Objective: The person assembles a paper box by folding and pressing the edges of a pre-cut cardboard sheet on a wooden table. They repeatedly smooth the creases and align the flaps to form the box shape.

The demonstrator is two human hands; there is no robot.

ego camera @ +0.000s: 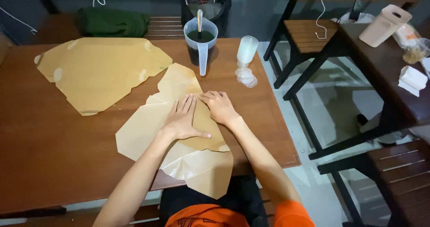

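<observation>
I see my left hand [182,119] lying flat, fingers spread and released, palm down on a folded sheet of tan paper [148,128]. My right hand [219,107] rests just beside it, also flat and unclenched, fingertips touching the same sheet along its upper fold. Neither hand grasps anything; both simply press on the paper. The sheet sits directly under both palms on the brown wooden table [53,146], and its near corner, below my wrists, hangs past the table edge.

Beyond my left hand, farther out and to its left, lies a second, larger tan paper piece [101,72], well apart from my fingers. Straight ahead of my hands stands a clear measuring jug [200,41] holding dark green liquid, with a utensil upright in it. Ahead of my right hand, and to its right, a stack of clear plastic cups [247,51] stands near a few clear lids [246,78] on the table. Past the larger paper, a green cloth bundle [113,22] rests on a bench. Far off to the right of my right hand, a second dark table [380,70] carries a beige container [384,25].
</observation>
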